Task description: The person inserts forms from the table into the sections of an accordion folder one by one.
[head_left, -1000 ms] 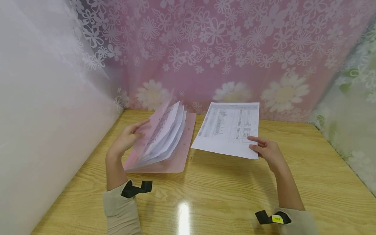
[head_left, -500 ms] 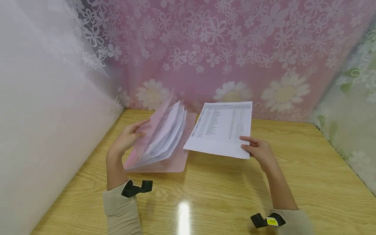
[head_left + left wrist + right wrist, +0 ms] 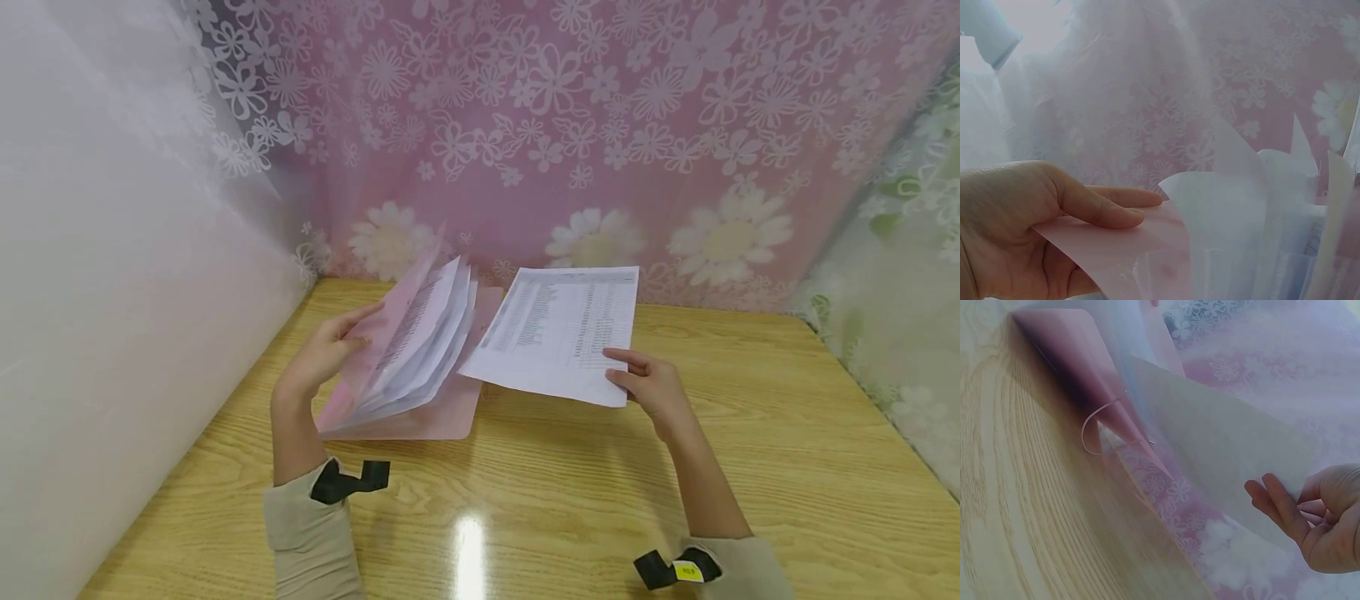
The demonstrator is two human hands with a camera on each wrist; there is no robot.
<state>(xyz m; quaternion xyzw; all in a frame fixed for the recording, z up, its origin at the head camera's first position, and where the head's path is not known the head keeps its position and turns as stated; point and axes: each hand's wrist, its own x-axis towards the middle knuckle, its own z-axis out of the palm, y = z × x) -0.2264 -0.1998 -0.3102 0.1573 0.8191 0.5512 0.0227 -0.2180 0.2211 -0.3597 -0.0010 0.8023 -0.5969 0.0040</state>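
Note:
A pink folder (image 3: 459, 415) lies on the table at left, its cover raised and several white sheets (image 3: 431, 354) fanned out inside. My left hand (image 3: 318, 358) grips the raised cover, with the thumb on its inner face in the left wrist view, where the pink cover (image 3: 1141, 247) bends beside clear sleeves (image 3: 1222, 219). My right hand (image 3: 651, 385) pinches a printed sheet of paper (image 3: 555, 321) by its lower right edge. Held above the table, that sheet overlaps the folder's right edge in the head view. Its plain back (image 3: 1210, 437) faces the right wrist camera.
A thin elastic loop (image 3: 1085, 431) hangs from the folder's edge in the right wrist view. The wooden table (image 3: 555, 500) ends at a pink flowered curtain (image 3: 510, 117) behind. A white wall (image 3: 135, 250) borders the left, a flowered sheet (image 3: 900, 275) the right.
My right hand has moved left with the printed sheet, bringing its left corner over the folder's right edge. My left hand and the raised cover have stayed in place.

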